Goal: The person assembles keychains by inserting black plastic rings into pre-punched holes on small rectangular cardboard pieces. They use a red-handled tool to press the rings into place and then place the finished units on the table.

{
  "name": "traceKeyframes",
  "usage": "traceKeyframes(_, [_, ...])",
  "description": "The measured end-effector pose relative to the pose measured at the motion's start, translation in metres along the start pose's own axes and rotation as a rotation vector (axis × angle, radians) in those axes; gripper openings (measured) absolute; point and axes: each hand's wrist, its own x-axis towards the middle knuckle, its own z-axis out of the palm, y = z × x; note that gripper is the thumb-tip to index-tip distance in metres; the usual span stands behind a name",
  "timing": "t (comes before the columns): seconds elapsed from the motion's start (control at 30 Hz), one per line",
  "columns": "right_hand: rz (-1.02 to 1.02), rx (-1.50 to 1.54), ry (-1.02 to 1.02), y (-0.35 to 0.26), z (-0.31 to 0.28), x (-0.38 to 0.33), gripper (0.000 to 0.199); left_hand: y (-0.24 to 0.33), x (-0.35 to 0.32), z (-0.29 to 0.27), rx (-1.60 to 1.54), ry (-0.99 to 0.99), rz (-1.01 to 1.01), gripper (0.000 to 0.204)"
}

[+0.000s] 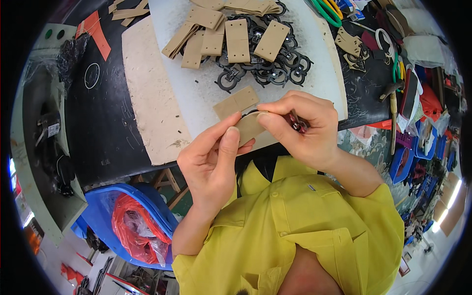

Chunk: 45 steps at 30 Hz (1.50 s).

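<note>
My left hand (pixel 209 162) and my right hand (pixel 307 128) pinch a bent tan strip (pixel 250 129) between thumbs and fingers, over the near edge of the white work board. A dark curved edge shows along the top of the strip; I cannot make out what it belongs to. Tucked in my right palm is a small dark red, shiny thing (pixel 297 123), mostly hidden by the fingers. Just beyond the hands lies a flat tan piece (pixel 236 102) with small holes. Farther off, several punched tan pieces (pixel 237 39) lie on a heap of black ring-shaped parts (pixel 228 77).
The white board (pixel 172 88) rests on a black tabletop (pixel 108 123), overlapping a beige board (pixel 147 98). A hammer (pixel 392 93) lies at the right edge, near coiled green and yellow cords (pixel 329 12). A blue bin (pixel 147 196) with red plastic bags stands at the lower left.
</note>
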Motion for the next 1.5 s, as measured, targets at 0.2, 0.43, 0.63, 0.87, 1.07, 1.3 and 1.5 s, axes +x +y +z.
traceKeyframes(0.2, [0.162, 0.178, -0.007, 0.003, 0.001, -0.001, 0.009, -0.008, 0.005, 0.002, 0.581, 0.035, 0.425, 0.036])
traceKeyframes(0.43, [-0.035, 0.063, 0.185, 0.002, 0.014, -0.009, 0.003, -0.015, 0.003, 0.01, 0.68, 0.09, 0.503, 0.034])
traceKeyframes(0.63, [-0.032, -0.045, 0.118, 0.006, 0.01, -0.002, 0.008, -0.014, 0.004, 0.013, 0.382, 0.038, 0.303, 0.034])
traceKeyframes(0.87, [0.032, 0.017, -0.185, 0.002, -0.004, 0.007, 0.009, 0.008, 0.016, -0.009, 0.074, -0.151, -0.143, 0.02])
traceKeyframes(1.07, [0.096, -0.069, -0.188, -0.003, -0.007, 0.007, 0.013, 0.014, 0.016, -0.003, 0.082, -0.159, -0.175, 0.015])
traceKeyframes(1.3, [-0.072, -0.251, -0.127, -0.014, -0.023, 0.018, 0.022, 0.01, 0.02, -0.012, 0.004, -0.101, -0.169, 0.008])
traceKeyframes(1.5, [-0.557, -0.406, -0.195, -0.009, -0.038, 0.016, 0.031, 0.012, 0.024, -0.019, -0.101, -0.096, -0.255, 0.005])
